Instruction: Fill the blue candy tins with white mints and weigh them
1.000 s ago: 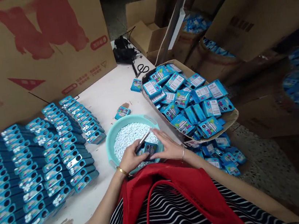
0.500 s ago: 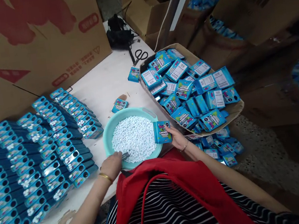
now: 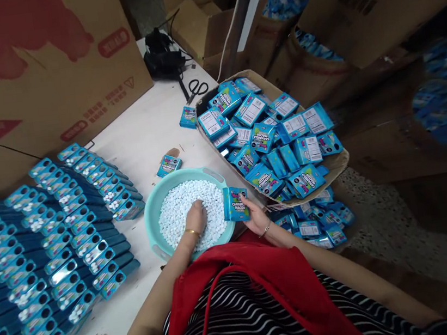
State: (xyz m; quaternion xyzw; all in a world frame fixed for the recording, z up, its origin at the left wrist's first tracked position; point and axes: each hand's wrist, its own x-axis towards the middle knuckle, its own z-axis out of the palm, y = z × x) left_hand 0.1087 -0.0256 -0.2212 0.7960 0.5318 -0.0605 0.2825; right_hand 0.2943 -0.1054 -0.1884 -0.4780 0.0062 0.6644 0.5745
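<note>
The left hand (image 3: 196, 216), at the near rim half a second ago, now lies on the small white candies (image 3: 183, 208) inside the round teal plastic basin (image 3: 153, 210), fingers curled down into them. The right hand (image 3: 255, 219) still pinches a small blue printed cardboard packet (image 3: 235, 204) upright just beside the basin's right edge, above the white table (image 3: 140, 134), so a fresh scoop looks underway.

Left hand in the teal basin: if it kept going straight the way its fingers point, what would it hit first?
The left hand already rests on the white candies, fingers pointing away from the person. Going on, it would plough through more candies, then likely meet the teal basin's far rim, though depth is hard to judge.
</note>
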